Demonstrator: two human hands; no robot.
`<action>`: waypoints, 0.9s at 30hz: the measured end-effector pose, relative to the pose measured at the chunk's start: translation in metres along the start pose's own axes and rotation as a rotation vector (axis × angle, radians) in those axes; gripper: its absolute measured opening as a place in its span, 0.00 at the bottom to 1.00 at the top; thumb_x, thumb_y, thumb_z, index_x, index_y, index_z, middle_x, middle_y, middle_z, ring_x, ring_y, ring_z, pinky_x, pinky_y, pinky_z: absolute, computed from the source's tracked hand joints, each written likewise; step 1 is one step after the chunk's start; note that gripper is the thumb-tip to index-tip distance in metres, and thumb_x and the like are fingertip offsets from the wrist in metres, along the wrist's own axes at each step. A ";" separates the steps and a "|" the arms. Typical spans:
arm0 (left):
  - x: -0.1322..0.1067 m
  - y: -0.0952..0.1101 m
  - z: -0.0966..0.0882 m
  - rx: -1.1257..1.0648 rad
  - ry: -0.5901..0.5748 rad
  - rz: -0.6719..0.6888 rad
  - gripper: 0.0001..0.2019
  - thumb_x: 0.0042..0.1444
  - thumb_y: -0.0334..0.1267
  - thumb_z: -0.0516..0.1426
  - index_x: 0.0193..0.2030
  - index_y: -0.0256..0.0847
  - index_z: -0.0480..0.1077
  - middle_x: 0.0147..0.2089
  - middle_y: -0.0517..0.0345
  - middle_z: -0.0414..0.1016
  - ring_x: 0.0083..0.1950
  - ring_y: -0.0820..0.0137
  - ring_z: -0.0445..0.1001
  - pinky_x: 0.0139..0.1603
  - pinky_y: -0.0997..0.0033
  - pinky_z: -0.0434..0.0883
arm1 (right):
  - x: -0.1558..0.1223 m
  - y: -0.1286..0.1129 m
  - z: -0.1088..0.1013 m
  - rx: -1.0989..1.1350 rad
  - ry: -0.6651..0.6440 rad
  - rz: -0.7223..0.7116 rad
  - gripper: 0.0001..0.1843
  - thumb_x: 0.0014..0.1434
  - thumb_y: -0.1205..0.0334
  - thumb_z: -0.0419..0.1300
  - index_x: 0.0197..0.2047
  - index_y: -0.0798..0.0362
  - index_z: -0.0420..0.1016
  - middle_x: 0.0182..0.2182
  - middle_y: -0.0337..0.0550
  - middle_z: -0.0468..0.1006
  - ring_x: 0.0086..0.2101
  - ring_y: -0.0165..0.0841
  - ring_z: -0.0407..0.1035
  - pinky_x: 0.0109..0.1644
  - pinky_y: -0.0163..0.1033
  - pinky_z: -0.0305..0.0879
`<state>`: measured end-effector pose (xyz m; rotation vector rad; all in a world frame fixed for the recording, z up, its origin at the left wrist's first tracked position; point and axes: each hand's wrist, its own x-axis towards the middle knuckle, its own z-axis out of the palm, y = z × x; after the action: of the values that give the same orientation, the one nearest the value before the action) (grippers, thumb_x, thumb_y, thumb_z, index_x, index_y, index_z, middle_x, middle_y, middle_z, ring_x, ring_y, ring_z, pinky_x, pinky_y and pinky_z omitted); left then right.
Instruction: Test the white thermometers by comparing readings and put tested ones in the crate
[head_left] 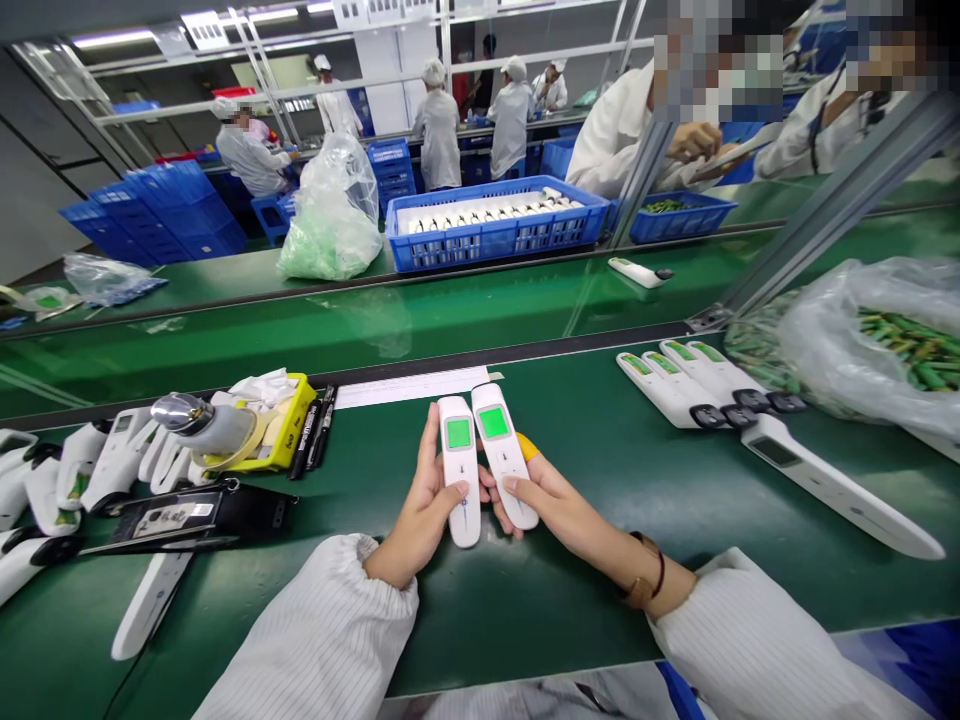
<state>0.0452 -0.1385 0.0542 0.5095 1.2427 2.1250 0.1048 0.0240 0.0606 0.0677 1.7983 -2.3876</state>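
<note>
My left hand (427, 500) is closed around a white infrared thermometer (460, 470), its thumb on the front below a lit green screen. Beside it, my right hand (544, 490) grips a second white thermometer (504, 455), also with a green screen lit; a yellow cover sits on one fingertip. The two thermometers are side by side above the green bench (585, 580), screens facing me. To the right lie several white thermometers (667, 385) with green boards showing, and another thermometer (832, 485) with a dark screen.
Left are several white thermometers (124, 455), a black device (199, 515), a metal-capped bottle (202, 425), a yellow tray (300, 410) and black markers (315, 435). Beyond the conveyor (480, 310) stands a blue crate (495, 235). A plastic bag of green parts (907, 340) lies right. Co-workers are across.
</note>
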 end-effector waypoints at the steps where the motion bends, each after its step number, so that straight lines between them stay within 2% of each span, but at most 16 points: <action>1: 0.001 0.001 0.001 0.007 0.059 0.033 0.45 0.58 0.38 0.58 0.70 0.57 0.28 0.47 0.55 0.74 0.44 0.66 0.73 0.49 0.64 0.70 | 0.000 0.000 0.001 -0.020 -0.004 -0.027 0.22 0.59 0.50 0.59 0.51 0.50 0.59 0.28 0.35 0.69 0.23 0.26 0.65 0.24 0.32 0.63; 3: 0.002 0.003 0.002 0.043 0.180 0.105 0.46 0.55 0.38 0.61 0.70 0.57 0.32 0.54 0.54 0.70 0.51 0.65 0.71 0.53 0.65 0.68 | 0.001 0.002 0.003 -0.091 -0.021 -0.054 0.18 0.61 0.47 0.57 0.44 0.53 0.65 0.25 0.36 0.69 0.23 0.26 0.64 0.27 0.32 0.61; 5: 0.002 0.005 0.005 0.081 0.236 0.132 0.49 0.54 0.38 0.62 0.70 0.58 0.30 0.59 0.52 0.67 0.53 0.64 0.71 0.51 0.66 0.70 | 0.001 0.004 0.005 -0.164 -0.044 -0.015 0.20 0.61 0.44 0.54 0.36 0.55 0.67 0.21 0.37 0.68 0.21 0.25 0.61 0.24 0.32 0.59; 8: -0.001 0.006 0.009 0.096 0.227 0.104 0.54 0.51 0.38 0.65 0.69 0.59 0.25 0.60 0.48 0.66 0.49 0.60 0.74 0.42 0.64 0.74 | 0.000 0.007 0.010 -0.196 -0.022 0.072 0.23 0.59 0.40 0.55 0.38 0.55 0.68 0.21 0.37 0.70 0.17 0.24 0.60 0.18 0.30 0.53; 11: -0.004 0.005 0.012 0.070 0.227 0.110 0.55 0.49 0.35 0.66 0.69 0.59 0.26 0.63 0.47 0.63 0.53 0.57 0.73 0.50 0.57 0.73 | -0.002 0.009 0.012 -0.218 0.021 0.101 0.27 0.55 0.40 0.58 0.43 0.56 0.70 0.20 0.36 0.70 0.16 0.24 0.58 0.17 0.30 0.49; 14: -0.005 0.003 0.012 0.048 0.229 0.135 0.52 0.50 0.34 0.65 0.69 0.59 0.31 0.66 0.47 0.59 0.55 0.56 0.72 0.54 0.54 0.71 | -0.002 0.011 0.010 -0.294 0.045 0.078 0.24 0.53 0.41 0.62 0.34 0.58 0.73 0.19 0.35 0.67 0.18 0.23 0.56 0.20 0.31 0.48; 17: -0.004 0.001 0.010 0.035 0.231 0.143 0.50 0.50 0.33 0.65 0.69 0.60 0.33 0.66 0.47 0.58 0.55 0.56 0.72 0.53 0.54 0.72 | -0.002 0.013 0.009 -0.325 0.048 0.106 0.26 0.51 0.41 0.63 0.24 0.59 0.71 0.17 0.35 0.65 0.20 0.23 0.54 0.22 0.31 0.47; 19: -0.003 0.000 0.010 0.001 0.236 0.132 0.50 0.50 0.33 0.65 0.69 0.60 0.34 0.66 0.47 0.59 0.55 0.56 0.72 0.52 0.55 0.73 | -0.001 0.015 0.010 -0.245 0.034 0.148 0.26 0.48 0.41 0.65 0.25 0.59 0.72 0.19 0.36 0.68 0.21 0.24 0.58 0.24 0.31 0.51; 23: -0.003 -0.002 0.012 -0.103 0.229 0.112 0.51 0.49 0.34 0.65 0.68 0.61 0.33 0.60 0.49 0.67 0.52 0.57 0.75 0.48 0.56 0.75 | 0.001 0.019 0.017 -0.064 0.031 0.169 0.26 0.43 0.42 0.68 0.31 0.59 0.74 0.27 0.41 0.76 0.27 0.29 0.67 0.33 0.34 0.62; 27: -0.003 -0.002 0.014 -0.110 0.234 0.118 0.51 0.49 0.34 0.65 0.68 0.61 0.34 0.59 0.50 0.68 0.51 0.57 0.75 0.48 0.56 0.76 | 0.001 0.020 0.019 -0.080 0.027 0.120 0.25 0.47 0.42 0.66 0.34 0.59 0.75 0.29 0.42 0.77 0.29 0.30 0.69 0.35 0.35 0.64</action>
<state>0.0559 -0.1307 0.0590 0.2991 1.2379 2.3929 0.1081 -0.0001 0.0469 0.1934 1.8439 -2.2413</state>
